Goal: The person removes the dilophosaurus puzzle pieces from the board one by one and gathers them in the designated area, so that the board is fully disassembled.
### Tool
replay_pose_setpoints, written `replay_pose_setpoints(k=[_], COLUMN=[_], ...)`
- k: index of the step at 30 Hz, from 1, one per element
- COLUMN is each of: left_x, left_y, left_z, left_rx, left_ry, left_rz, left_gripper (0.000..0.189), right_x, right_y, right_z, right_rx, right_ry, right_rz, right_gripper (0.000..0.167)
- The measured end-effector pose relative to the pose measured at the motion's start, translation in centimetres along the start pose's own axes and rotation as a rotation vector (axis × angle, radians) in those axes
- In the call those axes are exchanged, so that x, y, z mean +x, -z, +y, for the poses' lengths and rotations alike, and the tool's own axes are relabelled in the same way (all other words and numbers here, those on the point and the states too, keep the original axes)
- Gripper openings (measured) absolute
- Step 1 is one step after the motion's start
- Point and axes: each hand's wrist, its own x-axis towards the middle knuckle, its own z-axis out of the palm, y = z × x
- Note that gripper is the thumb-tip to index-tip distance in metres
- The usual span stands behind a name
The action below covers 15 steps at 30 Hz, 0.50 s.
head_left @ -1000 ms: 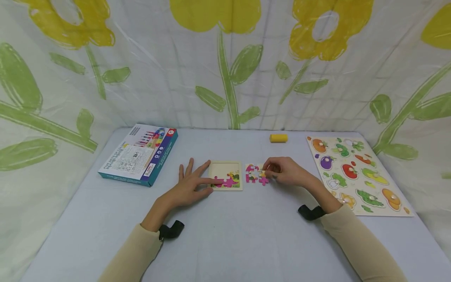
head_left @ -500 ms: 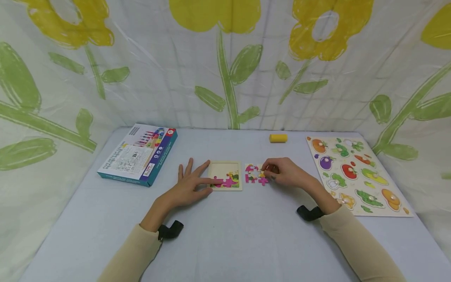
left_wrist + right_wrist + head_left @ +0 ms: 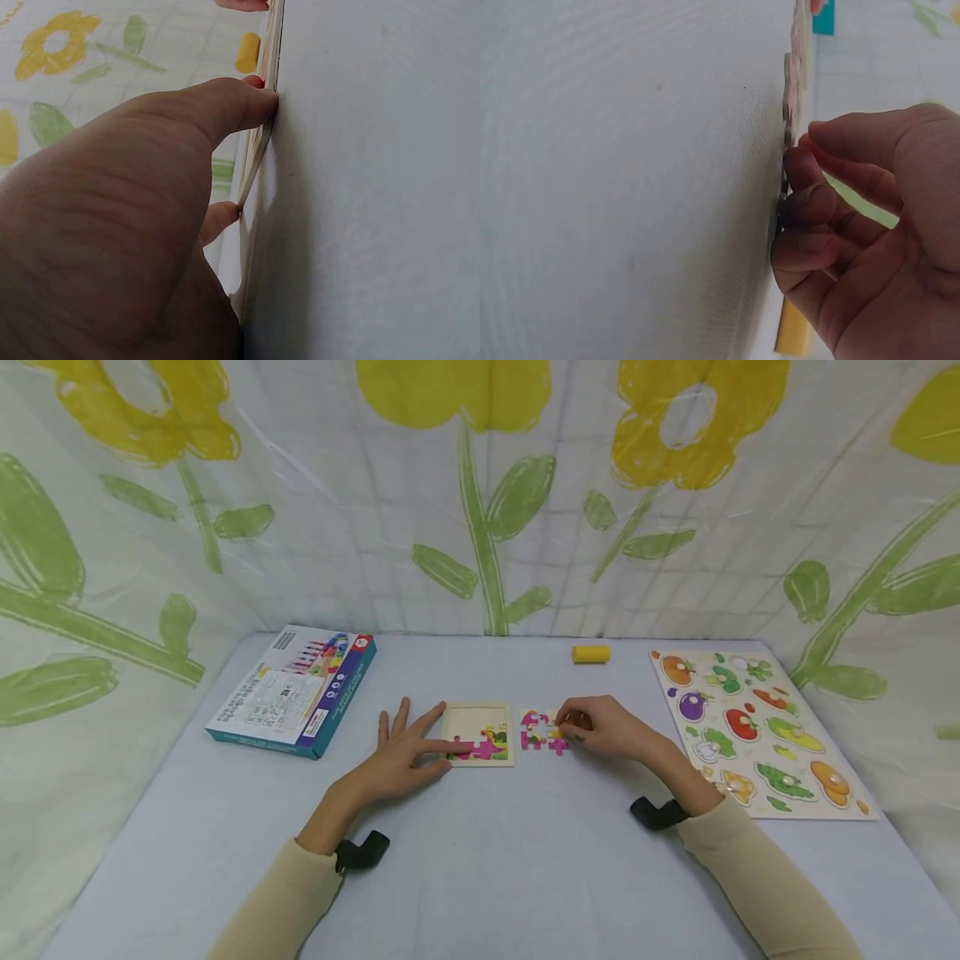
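A small wooden puzzle tray (image 3: pixel 478 704) lies mid-table, with pink and green pieces (image 3: pixel 487 747) along its lower part. My left hand (image 3: pixel 401 762) is spread beside it, index finger resting on the pink piece at lower left and thumb at the tray's near edge. To the tray's right lie several loose puzzle pieces (image 3: pixel 534 740), close together. My right hand (image 3: pixel 609 727) has curled fingers and pinches at the right-hand puzzle piece; the fingers hide most of it. In the right wrist view, thumb and index fingertips (image 3: pixel 817 131) nearly meet by the pieces' edge.
A boxed set (image 3: pixel 292 693) lies at the back left. A yellow cylinder (image 3: pixel 590 654) is near the table's back edge. On the right lies a large vegetable peg board (image 3: pixel 757 735), partly under my right forearm. A flowered curtain (image 3: pixel 337 527) hangs behind.
Almost nothing differs. Both hands keep their places at the tray and the loose pieces, and the head view shifts very slightly.
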Motion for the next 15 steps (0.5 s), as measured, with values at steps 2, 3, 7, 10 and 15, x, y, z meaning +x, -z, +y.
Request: replay_pose_setpoints(k=[2, 3, 7, 10, 15], left_x=[0.0, 0.0, 0.1, 0.1, 0.0], left_y=[-0.1, -0.1, -0.1, 0.0, 0.0], left_z=[0.0, 0.0, 0.0, 0.1, 0.1], left_rx=[-0.001, 0.001, -0.002, -0.005, -0.007], left_ry=[-0.003, -0.001, -0.007, -0.007, -0.002], left_rz=[0.002, 0.0, 0.002, 0.001, 0.003], left_gripper=[0.036, 0.036, 0.036, 0.036, 0.036], right_x=[-0.1, -0.1, -0.5, -0.9, -1.2], right_y=[0.0, 0.1, 0.2, 0.2, 0.3], right_z=[0.0, -0.1, 0.0, 0.1, 0.2], right_rx=[-0.005, -0.008, -0.023, -0.03, -0.022], right_ry=[-0.002, -0.006, -0.002, 0.016, 0.023], right_rz=[-0.003, -0.004, 0.0, 0.003, -0.006], right_gripper=[0.012, 0.012, 0.011, 0.011, 0.022])
